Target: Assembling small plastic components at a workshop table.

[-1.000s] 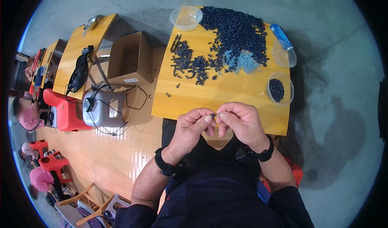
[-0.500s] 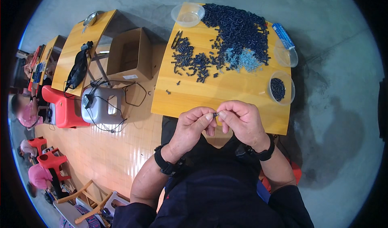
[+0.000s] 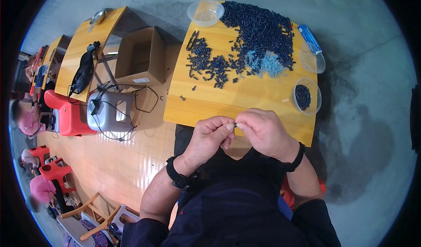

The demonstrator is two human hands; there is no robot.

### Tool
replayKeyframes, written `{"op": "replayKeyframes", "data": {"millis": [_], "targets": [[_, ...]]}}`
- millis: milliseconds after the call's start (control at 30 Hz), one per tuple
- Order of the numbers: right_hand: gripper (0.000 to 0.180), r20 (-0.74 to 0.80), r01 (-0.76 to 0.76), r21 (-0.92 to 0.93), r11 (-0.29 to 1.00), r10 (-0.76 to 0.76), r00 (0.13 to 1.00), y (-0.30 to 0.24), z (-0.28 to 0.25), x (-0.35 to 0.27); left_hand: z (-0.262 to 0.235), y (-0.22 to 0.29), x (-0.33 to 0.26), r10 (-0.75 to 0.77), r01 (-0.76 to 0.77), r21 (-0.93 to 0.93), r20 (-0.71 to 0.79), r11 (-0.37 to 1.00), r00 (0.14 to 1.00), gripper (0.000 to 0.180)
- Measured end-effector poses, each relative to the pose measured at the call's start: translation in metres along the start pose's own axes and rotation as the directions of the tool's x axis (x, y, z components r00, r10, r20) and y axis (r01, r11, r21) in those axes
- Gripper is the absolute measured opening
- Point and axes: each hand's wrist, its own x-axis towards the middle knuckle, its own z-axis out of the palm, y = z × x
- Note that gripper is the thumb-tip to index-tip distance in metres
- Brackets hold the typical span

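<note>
My left hand and my right hand meet fingertip to fingertip just off the near edge of the wooden table. Between the left thumb and index finger is a small dark cylindrical piece, mostly covered by fingers. The right thumb and fingers pinch at its other end; whether they grip a separate part is hidden. Beyond the hands lie a large heap of similar dark pieces, a patch of small light-blue pieces and a looser group of dark pieces.
A clear bowl of dark pieces sits at the table's right edge. Behind it are another clear bowl and a blue box. Black snips lie far left, near a clear tub. A cardboard box and grey stool stand left.
My right hand has turned over more, its back now facing up and its wrist shifted slightly right. The left hand keeps its pinch in nearly the same place.
</note>
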Motion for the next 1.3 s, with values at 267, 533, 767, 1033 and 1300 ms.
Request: {"op": "replayKeyframes", "data": {"millis": [267,533,767,1033,1300], "targets": [[0.004,0.092,0.043,-0.027,0.999,-0.041,0.995,-0.004,-0.006,0.004,-0.005,0.014,-0.001,-0.082,0.079,0.049,0.082,0.996,0.993,0.014],[0.003,0.137,0.002,0.022,1.0,-0.005,0.991,-0.007,-0.005,0.006,-0.004,0.02,0.003,-0.137,0.131,0.093,0.068,0.987,0.988,0.009],[0.007,0.159,-0.002,0.034,0.999,-0.004,0.987,-0.006,-0.006,0.005,-0.005,0.022,0.005,-0.125,0.111,0.172,0.071,0.979,0.99,0.008],[0.009,0.031,-0.363,0.435,0.824,0.389,0.921,-0.014,0.001,-0.004,0.002,0.03,0.009,-0.106,0.101,0.101,0.044,0.99,0.993,0.009],[0.007,-0.136,-0.135,0.198,0.971,0.163,0.977,-0.007,0.004,-0.011,0.003,0.028,0.004,-0.075,0.072,0.062,0.062,0.996,0.995,0.01]]}}
